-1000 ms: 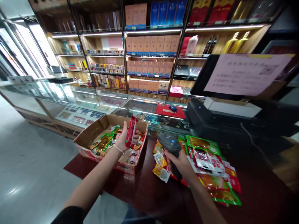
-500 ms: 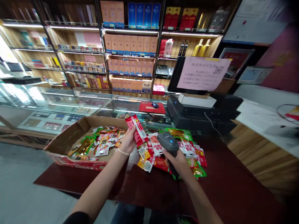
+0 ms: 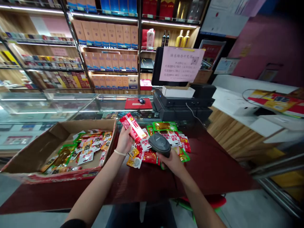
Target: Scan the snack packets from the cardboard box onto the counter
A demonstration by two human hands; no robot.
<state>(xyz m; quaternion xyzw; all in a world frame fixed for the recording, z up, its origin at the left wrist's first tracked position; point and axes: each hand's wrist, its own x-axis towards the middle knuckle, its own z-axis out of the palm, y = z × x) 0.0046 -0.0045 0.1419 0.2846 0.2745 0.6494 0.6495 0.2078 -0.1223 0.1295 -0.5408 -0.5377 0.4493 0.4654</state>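
Observation:
My left hand (image 3: pixel 123 141) is closed on a red snack packet (image 3: pixel 132 127), holding it up over the dark red counter just right of the cardboard box (image 3: pixel 30 151). My right hand (image 3: pixel 171 161) grips a dark grey barcode scanner (image 3: pixel 159 144), its head level with the packet and a little to its right. Below both hands lies a pile of snack packets (image 3: pixel 169 136) in red, green and yellow. The box holds several more small packets (image 3: pixel 88 148).
A black cash register with a screen and pink notice (image 3: pixel 180 64) stands behind the pile. Glass display cases (image 3: pixel 47 104) run to the left, with a red mouse pad (image 3: pixel 138 103) on top. Shelves of boxed goods fill the back wall. A white side counter (image 3: pixel 239 104) is at right.
The view has swung right. My left hand lifted the red packet out of the box and carried it right toward the scanner, turning its face to the scanner. My right hand kept hold of the scanner.

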